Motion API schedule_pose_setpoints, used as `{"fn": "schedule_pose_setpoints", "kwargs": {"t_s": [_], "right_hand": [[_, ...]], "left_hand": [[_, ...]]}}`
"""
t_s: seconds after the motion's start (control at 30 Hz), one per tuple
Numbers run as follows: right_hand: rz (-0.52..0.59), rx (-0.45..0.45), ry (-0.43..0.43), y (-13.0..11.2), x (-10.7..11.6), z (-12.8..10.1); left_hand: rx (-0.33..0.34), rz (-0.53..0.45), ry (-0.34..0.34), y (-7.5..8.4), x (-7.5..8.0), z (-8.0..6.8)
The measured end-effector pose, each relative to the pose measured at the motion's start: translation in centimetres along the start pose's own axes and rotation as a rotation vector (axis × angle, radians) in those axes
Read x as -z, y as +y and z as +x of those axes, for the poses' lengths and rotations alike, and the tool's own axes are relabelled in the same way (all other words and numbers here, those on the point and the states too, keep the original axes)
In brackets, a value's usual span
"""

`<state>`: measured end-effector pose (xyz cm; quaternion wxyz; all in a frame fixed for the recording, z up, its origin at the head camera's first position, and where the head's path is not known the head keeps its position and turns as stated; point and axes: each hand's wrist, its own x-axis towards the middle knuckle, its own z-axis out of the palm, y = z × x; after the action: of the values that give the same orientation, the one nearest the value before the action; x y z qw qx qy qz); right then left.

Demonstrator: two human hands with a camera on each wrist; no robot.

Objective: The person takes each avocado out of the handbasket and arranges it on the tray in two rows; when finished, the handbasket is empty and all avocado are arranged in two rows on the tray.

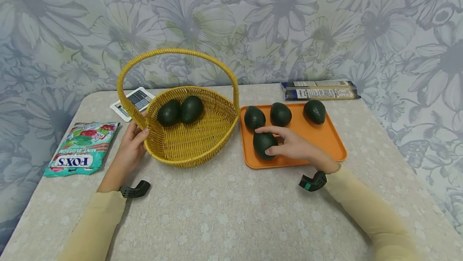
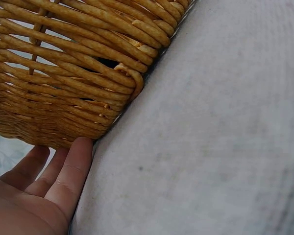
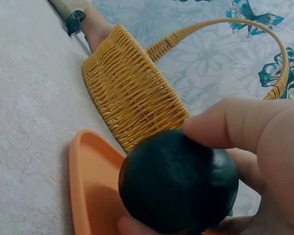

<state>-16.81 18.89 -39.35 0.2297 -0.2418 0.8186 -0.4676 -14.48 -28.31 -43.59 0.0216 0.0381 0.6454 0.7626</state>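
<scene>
My right hand (image 1: 291, 145) grips a dark green avocado (image 1: 264, 145) at the near left of the orange tray (image 1: 311, 150). In the right wrist view, thumb and fingers (image 3: 220, 125) lie around this avocado (image 3: 179, 181); whether it touches the tray is unclear. Three more avocados, one (image 1: 255, 118) left, one (image 1: 280, 114) in the middle and one (image 1: 314, 112) right, lie along the tray's far side. My left hand (image 1: 129, 148) touches the left side of a yellow wicker basket (image 1: 191, 140); its fingers (image 2: 71, 171) rest straight against the weave. Two avocados (image 1: 191, 109) lie inside.
A green Fox's candy bag (image 1: 82, 148) lies at the left. Behind the basket is a white card-like item (image 1: 139, 99) with a dark panel. A long dark packet (image 1: 320, 90) lies behind the tray. The basket's tall handle (image 1: 177, 51) arches above it. Flowered wall covering rises behind the table.
</scene>
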Motion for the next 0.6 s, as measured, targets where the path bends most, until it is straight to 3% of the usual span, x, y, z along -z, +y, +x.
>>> {"fn": "schedule_pose_setpoints", "kwargs": {"t_s": [0.3, 0.6], "right_hand": [[-0.046, -0.06, 0.02, 0.1, -0.9, 0.3], [-0.076, -0.066, 0.03, 0.1, -1.3, 0.5]], "left_hand": [[0.003, 0.003, 0.004, 0.0, -0.1, 0.0], [0.015, 0.009, 0.013, 0.0, -0.1, 0.1]]}}
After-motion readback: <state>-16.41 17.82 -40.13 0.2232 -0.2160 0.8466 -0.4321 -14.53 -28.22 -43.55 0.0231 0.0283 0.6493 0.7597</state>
